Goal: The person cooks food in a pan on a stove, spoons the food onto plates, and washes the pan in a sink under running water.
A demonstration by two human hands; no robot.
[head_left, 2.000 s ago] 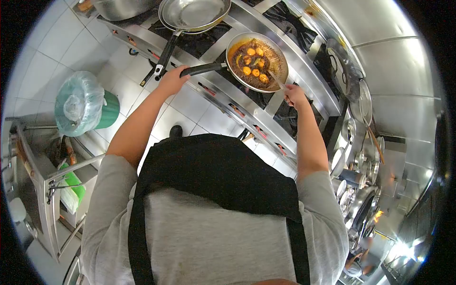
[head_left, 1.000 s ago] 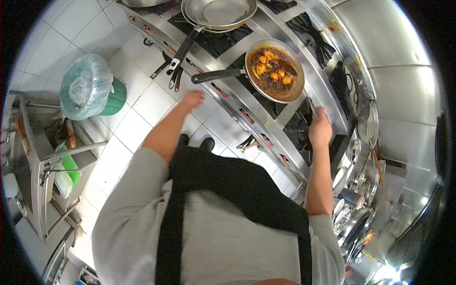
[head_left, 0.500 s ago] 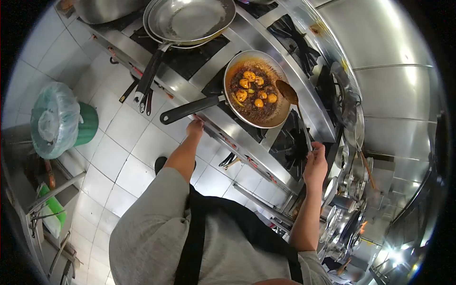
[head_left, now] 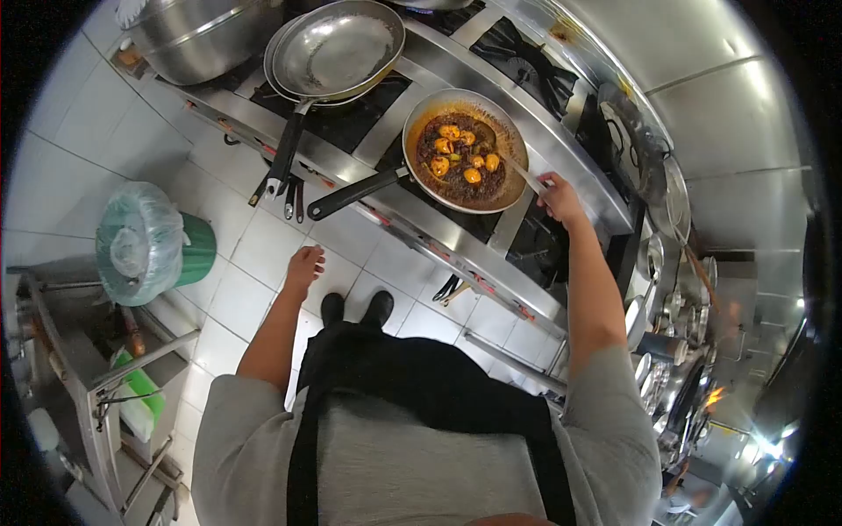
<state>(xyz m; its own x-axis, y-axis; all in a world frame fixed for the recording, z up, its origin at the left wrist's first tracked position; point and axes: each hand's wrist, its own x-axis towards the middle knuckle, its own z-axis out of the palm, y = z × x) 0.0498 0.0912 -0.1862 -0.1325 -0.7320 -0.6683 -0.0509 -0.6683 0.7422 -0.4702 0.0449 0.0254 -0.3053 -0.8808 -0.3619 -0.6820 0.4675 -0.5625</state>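
A frying pan (head_left: pixel 513 180) sits on a burner of the stove with its black handle (head_left: pixel 355 195) toward me. Dark brown, oily sauce (head_left: pixel 456 180) covers its bottom, with several orange-yellow, egg-like round pieces (head_left: pixel 440 165) in it. My right hand (head_left: pixel 558 198), beyond the pan's right rim, is closed round the handle of a long metal cooking spoon (head_left: pixel 524 174). The spoon's bowl rests in the sauce near the far side. My left hand (head_left: pixel 304 267) hangs over the floor below the pan handle, empty, with its fingers loosely bent and apart.
Two stacked pans (head_left: pixel 338 53) stand on the burner to the left, beside a large metal pot (head_left: pixel 197 39). A green bin (head_left: pixel 200 250) with a plastic liner is on the tiled floor. Metal pans and utensils fill the far right, where a flame (head_left: pixel 715 399) shows and another person (head_left: pixel 680 498) works.
The spoon's bowl has gone from the pan's right rim into the sauce, as my right hand moved up and left. My left hand has moved away from the stove edge, down and left.
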